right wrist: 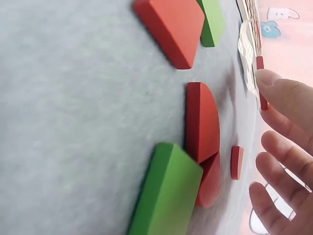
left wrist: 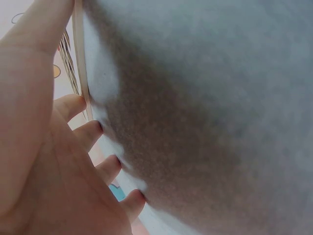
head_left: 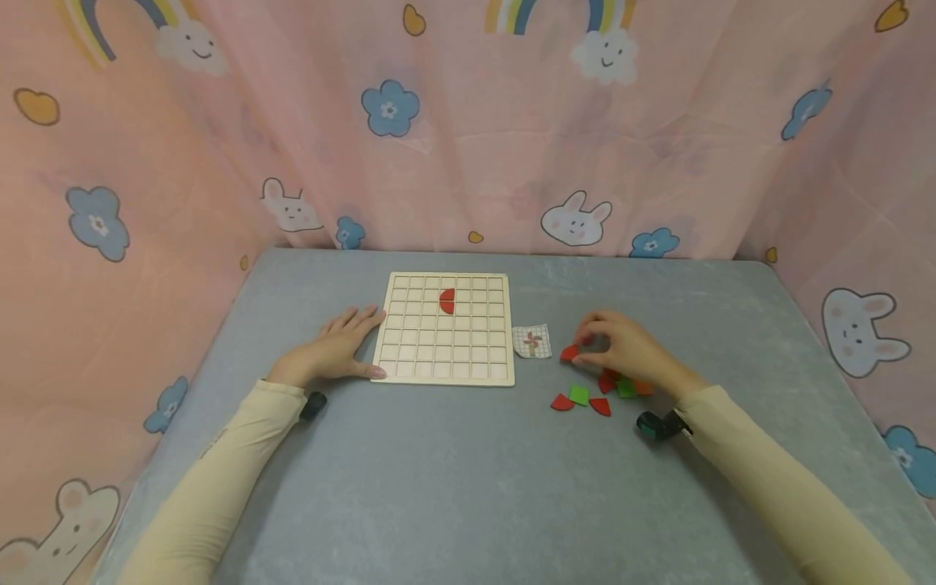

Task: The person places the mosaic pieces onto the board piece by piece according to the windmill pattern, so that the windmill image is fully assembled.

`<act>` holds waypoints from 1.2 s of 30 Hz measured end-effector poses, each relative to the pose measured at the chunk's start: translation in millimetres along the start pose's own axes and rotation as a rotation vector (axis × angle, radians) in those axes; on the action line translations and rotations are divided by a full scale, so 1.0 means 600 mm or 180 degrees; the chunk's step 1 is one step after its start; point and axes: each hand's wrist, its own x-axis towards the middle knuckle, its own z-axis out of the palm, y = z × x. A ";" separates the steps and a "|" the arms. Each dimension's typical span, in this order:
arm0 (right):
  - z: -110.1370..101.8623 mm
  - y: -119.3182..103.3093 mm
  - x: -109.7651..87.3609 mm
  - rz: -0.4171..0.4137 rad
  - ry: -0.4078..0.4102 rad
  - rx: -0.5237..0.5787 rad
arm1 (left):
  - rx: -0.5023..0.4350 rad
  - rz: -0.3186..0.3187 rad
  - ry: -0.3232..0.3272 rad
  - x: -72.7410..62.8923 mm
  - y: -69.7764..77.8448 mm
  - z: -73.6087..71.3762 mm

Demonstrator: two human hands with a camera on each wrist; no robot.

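Observation:
A pale wooden grid board [head_left: 417, 349] lies on the table, with two red quarter-round pieces [head_left: 448, 301] set together in its upper middle. My left hand [head_left: 329, 349] rests against the board's left side, fingers spread at the edge and thumb at the near corner. In the right wrist view, a red piece [right wrist: 262, 93] is pinched between the thumb and index finger of my right hand [right wrist: 288, 127]; its other fingers are loosely bent. Below that hand lie loose red pieces [right wrist: 201, 122] and a green piece [right wrist: 168, 191].
A small paper pattern card [head_left: 531, 342] lies right beside the board. Nearer the front are a green square [head_left: 579, 395] and two red quarter-rounds [head_left: 562, 403]; an orange piece [head_left: 643, 388] sits under the right wrist. A pink printed curtain [head_left: 453, 162] surrounds the grey table [head_left: 439, 487].

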 end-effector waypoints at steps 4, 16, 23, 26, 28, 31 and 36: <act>0.001 -0.007 0.013 -0.0017 -0.0039 -0.0030 | 0.0000 0.0006 0.0013 0.004 -0.003 0.003; 0.008 -0.032 0.071 -0.0092 -0.0059 -0.0139 | 0.0024 0.0024 0.0005 0.002 -0.002 0.002; 0.018 -0.044 0.108 -0.0219 0.0017 -0.0142 | 0.0028 0.0022 0.0012 0.004 -0.004 0.003; 0.022 -0.053 0.124 -0.0229 0.0032 -0.0135 | 0.0006 0.0031 0.0007 0.003 -0.004 0.003; 0.025 -0.060 0.133 -0.0194 0.0037 -0.0145 | -0.0008 0.0049 0.0012 0.003 -0.003 0.002; 0.028 -0.073 0.145 -0.0115 -0.0002 -0.0105 | -0.0048 0.0072 0.0027 0.002 -0.003 0.002; 0.032 -0.092 0.166 -0.0035 -0.0020 -0.0052 | -0.0072 0.0065 0.0032 0.000 0.000 0.001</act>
